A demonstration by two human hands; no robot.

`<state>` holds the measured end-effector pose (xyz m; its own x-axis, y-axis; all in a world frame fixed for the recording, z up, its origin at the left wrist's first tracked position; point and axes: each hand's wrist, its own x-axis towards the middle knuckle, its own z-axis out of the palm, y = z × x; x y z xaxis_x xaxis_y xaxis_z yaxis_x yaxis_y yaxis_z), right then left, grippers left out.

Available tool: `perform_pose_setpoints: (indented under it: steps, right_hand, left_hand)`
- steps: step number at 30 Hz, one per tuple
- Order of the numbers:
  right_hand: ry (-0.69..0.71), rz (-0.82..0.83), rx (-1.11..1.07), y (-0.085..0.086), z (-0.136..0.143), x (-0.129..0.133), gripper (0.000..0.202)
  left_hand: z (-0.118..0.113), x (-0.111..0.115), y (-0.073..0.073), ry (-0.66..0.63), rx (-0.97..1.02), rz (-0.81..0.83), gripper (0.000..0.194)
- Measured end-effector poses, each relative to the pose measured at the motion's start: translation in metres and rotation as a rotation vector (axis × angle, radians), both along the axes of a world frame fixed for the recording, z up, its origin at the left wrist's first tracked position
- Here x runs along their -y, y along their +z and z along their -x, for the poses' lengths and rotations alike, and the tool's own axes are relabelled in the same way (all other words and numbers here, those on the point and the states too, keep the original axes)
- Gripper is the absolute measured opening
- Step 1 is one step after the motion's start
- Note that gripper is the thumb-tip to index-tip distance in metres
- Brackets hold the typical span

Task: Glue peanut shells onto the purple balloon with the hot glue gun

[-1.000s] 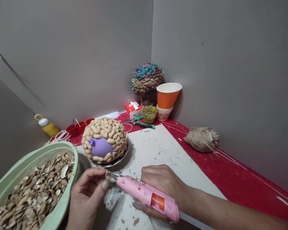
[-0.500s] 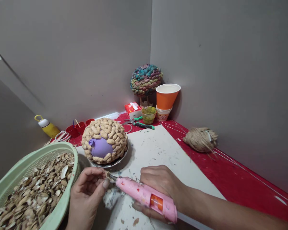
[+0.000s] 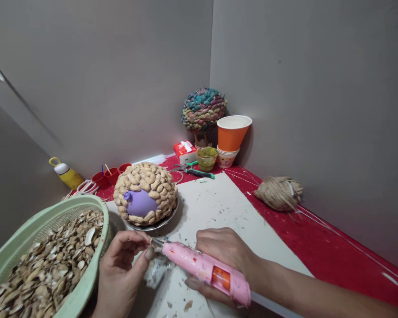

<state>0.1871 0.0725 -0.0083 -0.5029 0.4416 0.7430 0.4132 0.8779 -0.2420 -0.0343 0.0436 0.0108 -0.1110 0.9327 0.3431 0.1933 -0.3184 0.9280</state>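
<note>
My right hand (image 3: 222,251) is wrapped round a pink glue gun (image 3: 199,267), its metal nozzle pointing left. A clear glue stick comes out of the gun's rear. My left hand (image 3: 124,263) pinches a small peanut shell piece (image 3: 151,242) between thumb and fingers, right at the nozzle tip. Behind the hands, a purple balloon (image 3: 142,203) covered in large part with peanut shells (image 3: 149,176) rests on a round metal dish (image 3: 155,227). Its knot and a bare purple patch face me.
A green basket (image 3: 102,212) of shells stands at the left. Further back are a yellow bottle (image 3: 69,176), red cups (image 3: 112,176), pliers (image 3: 199,173), a green-stained tub (image 3: 206,159), an orange cup (image 3: 232,134) and a colourful shell ball (image 3: 204,110). Twine (image 3: 279,193) lies right.
The view has shifted slightly. Both hands and the glue gun have moved a little to the right; the nozzle is still at the shell piece.
</note>
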Motion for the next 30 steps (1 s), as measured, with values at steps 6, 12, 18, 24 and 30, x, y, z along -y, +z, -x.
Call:
perform_pose_setpoints:
  steps: [6, 12, 18, 24, 30]
  right_hand:
    - [-0.001, -0.006, -0.002, -0.0008, 0.0003, -0.0002, 0.044]
    - [-0.006, -0.008, 0.014, 0.0004, 0.0002, 0.0009, 0.044]
    - [-0.036, -0.066, 0.014, 0.0038, 0.001, 0.0016, 0.048]
    - [-0.066, -0.086, 0.012, 0.0024, 0.0022, 0.0025, 0.049]
    - [-0.06, -0.076, 0.044, 0.0006, 0.0005, 0.0022, 0.044]
  left_hand:
    - [-0.0007, -0.0018, 0.0005, 0.004, 0.005, 0.014, 0.015]
    - [-0.0002, -0.0014, 0.0002, -0.01, 0.0, 0.013, 0.015]
    - [0.0003, -0.0022, -0.0016, 0.002, -0.003, 0.004, 0.015]
    - [0.0014, -0.0011, -0.0017, 0.001, 0.018, 0.009, 0.015]
    - [0.0017, -0.0013, -0.0012, -0.006, 0.023, 0.005, 0.015]
